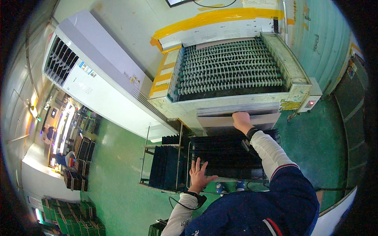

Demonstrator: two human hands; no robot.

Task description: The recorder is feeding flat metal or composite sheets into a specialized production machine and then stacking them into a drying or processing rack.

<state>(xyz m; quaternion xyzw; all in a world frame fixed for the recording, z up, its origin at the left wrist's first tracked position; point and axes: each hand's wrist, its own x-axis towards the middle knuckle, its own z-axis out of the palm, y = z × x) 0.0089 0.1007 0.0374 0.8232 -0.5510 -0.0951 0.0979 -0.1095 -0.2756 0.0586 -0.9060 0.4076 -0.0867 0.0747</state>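
Note:
My right hand (241, 120) is closed at the top edge of a thin flat grey panel (264, 120), its fingertips hidden from view. Behind that panel, several similar panels (214, 110) stand close together against the front of the roller machine. Below them is a black slotted rack (224, 151) in a metal frame, filled with dark upright sheets or dividers; I cannot tell which. Over the rack's near left corner, my left hand (200, 175) is open with its fingers spread and nothing in it.
The conveyor machine (232, 67) has rows of disc rollers. A second black rack (165, 165) stands on a cart to the left, beside a tall white air conditioner (106, 86). More racks (75, 216) stand at the far left. A small control box (311, 103) sits right of the machine.

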